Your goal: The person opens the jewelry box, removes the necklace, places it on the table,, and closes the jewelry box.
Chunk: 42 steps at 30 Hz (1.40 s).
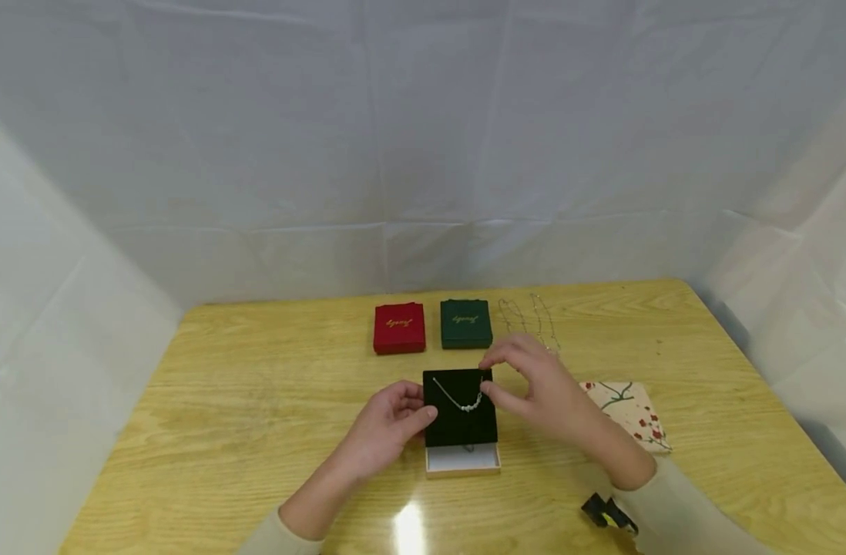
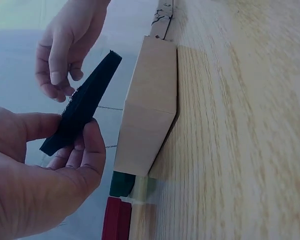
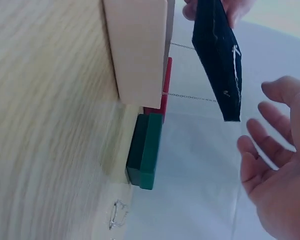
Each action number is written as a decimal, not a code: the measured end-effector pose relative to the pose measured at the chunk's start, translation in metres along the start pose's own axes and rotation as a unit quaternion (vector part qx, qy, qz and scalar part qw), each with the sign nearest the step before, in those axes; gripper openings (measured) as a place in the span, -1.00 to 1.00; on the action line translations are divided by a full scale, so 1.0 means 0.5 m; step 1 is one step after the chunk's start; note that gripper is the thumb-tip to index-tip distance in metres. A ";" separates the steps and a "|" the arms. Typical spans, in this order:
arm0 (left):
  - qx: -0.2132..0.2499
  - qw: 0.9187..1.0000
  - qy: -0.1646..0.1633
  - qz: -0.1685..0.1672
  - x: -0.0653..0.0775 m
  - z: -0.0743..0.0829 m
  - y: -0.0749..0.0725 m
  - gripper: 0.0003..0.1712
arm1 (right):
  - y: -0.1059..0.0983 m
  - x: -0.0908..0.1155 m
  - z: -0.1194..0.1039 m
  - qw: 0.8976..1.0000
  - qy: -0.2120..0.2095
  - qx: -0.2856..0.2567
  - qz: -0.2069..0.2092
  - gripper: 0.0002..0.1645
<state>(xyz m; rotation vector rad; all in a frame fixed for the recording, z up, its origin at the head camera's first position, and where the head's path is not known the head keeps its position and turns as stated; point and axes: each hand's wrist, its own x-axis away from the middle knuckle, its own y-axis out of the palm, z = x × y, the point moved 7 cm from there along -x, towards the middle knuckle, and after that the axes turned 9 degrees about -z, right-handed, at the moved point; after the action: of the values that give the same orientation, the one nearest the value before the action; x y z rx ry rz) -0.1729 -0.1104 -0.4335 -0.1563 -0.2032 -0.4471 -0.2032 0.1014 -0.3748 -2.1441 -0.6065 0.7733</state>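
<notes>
A black display pad (image 1: 459, 428) carries a silver necklace (image 1: 470, 406) across its front. My left hand (image 1: 394, 420) grips the pad's left edge, thumb in front and fingers behind, as the left wrist view shows. Past the pad's right edge is my right hand (image 3: 285, 155), thumb and fingers spread apart; a gap separates it from the pad in the right wrist view. Under the raised pad sits a pale cardboard box (image 2: 152, 90) with a white inside. Two thin chain strands (image 3: 190, 97) run from the pad's back toward the box.
Behind the box lie a red jewelry box (image 1: 399, 327) and a green jewelry box (image 1: 466, 324). Loose chains (image 1: 545, 320) lie right of them. A flower-patterned box lid (image 1: 634, 416) is on the right, with a small black-and-yellow item (image 1: 606, 512) near the right sleeve.
</notes>
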 end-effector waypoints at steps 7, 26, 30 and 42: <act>0.018 1.000 0.004 -0.005 -0.001 0.001 0.002 -0.65 | 0.020 0.016 -0.054 0.982 -0.133 0.134 0.003 -0.68; 0.093 0.994 0.005 -0.049 0.000 0.001 0.015 -0.63 | 0.054 0.017 -0.080 0.964 -0.147 0.219 -0.016 -0.74; 0.095 0.994 -0.003 -0.053 0.003 0.002 0.016 -0.64 | 0.056 0.017 -0.082 0.964 -0.147 0.223 -0.016 -0.74; 0.096 0.994 -0.006 -0.058 0.007 0.003 0.020 -0.61 | 0.061 0.018 -0.091 0.954 -0.167 0.249 0.018 -0.85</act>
<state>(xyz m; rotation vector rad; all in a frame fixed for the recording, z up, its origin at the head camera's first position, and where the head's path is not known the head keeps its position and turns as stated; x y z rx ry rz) -0.1657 -0.1028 -0.4325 0.0416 -0.2657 -0.5389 -0.1605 0.0663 -0.3779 -1.5774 -0.4783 1.1845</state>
